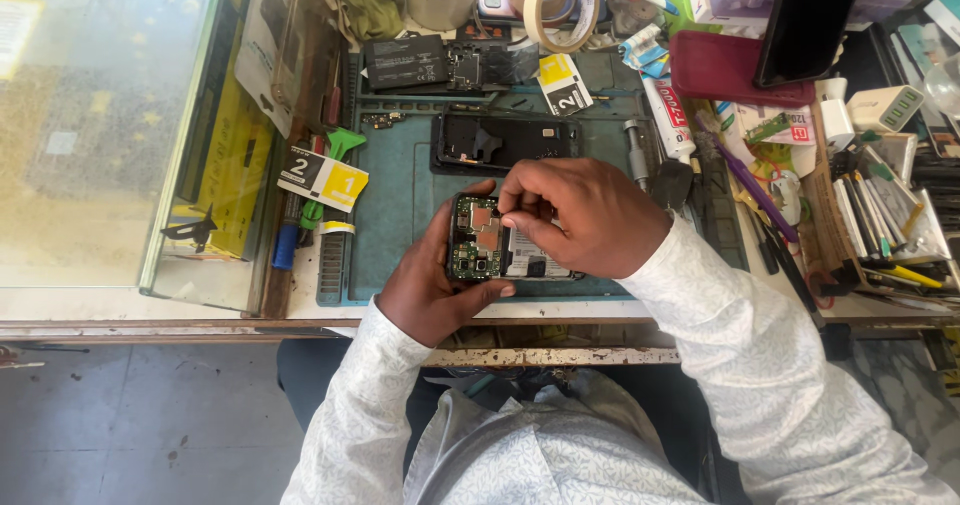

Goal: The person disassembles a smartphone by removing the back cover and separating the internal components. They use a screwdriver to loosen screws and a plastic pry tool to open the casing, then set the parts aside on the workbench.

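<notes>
The opened phone (505, 245) is a flat rectangular slab with its back cover off. The left portion exposes a green circuit board carrying small copper-coloured shields and dark components; the right portion shows a grey-white battery face. It lies over the near edge of the work mat (400, 205), a teal, matte, rectangular sheet with ribbed trays moulded along its left side, laid on the desk (880, 310).

The left hand (432, 283) cups the phone from below and from its left end, thumb along the near edge, fingers wrapped round the far side: a closed grasp on the phone. The right hand (585, 215) rests on top of the phone, fingers curled and pinched together at the circuit board. Whether a tool sits in the pinch cannot be told.

Beyond the hands, one black glossy phone housing (505, 142) lies flat on the mat. One black rectangular battery (405, 62) lies at the mat's far edge. Two rolls of tape (560, 5) stand at the back: one beige, one cream. One white glue tube (675, 115) lies right of the mat. Two yellow-and-black numbered cards (322, 177) are in view. A pane of glass (100, 125) covers the left of the desk.
</notes>
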